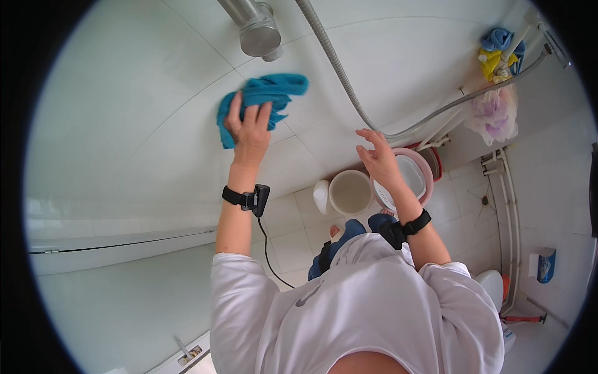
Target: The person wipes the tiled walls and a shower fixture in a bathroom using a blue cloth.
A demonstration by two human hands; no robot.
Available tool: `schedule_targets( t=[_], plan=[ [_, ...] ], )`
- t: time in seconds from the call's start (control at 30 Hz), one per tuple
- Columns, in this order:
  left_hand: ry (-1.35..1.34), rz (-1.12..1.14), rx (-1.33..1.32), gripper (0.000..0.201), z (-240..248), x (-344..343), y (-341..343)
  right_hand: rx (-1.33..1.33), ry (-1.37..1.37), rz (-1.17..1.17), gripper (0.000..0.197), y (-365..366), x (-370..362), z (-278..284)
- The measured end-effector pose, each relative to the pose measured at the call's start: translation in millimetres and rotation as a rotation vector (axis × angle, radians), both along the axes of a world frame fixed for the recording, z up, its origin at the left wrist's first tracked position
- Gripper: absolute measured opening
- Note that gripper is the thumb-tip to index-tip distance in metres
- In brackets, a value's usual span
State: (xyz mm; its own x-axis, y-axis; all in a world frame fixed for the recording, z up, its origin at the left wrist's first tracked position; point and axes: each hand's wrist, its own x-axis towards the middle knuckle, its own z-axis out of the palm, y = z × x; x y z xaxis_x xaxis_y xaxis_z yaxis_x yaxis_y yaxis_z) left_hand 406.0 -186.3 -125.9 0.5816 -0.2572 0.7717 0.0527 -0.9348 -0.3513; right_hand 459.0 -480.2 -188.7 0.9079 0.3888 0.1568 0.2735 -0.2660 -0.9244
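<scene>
A bunched blue cloth lies pressed against the white tiled wall, with one end sticking out to the right. My left hand grips it from above, fingers spread over its folds. Just above the cloth, a metal fixture juts from the wall. My right hand is held out in the air with nothing in it, fingers apart and slightly bent. Close to its fingertips hangs a grey shower hose, and I cannot tell whether they touch. Black straps with small devices circle both wrists.
On the floor below are a white bottle, a pale bucket and a pink basin. A mesh bath puff and blue and yellow cloths hang at the right. White pipes run down the right wall.
</scene>
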Motion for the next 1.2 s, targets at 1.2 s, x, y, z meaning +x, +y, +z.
schedule_targets(
  t=[1.2],
  plan=[
    [-0.175,-0.133,-0.107,0.044,50.3,28.6,-28.0,-0.005,0.058,-0.054,0.038,4.2,7.9,-12.8]
  ],
)
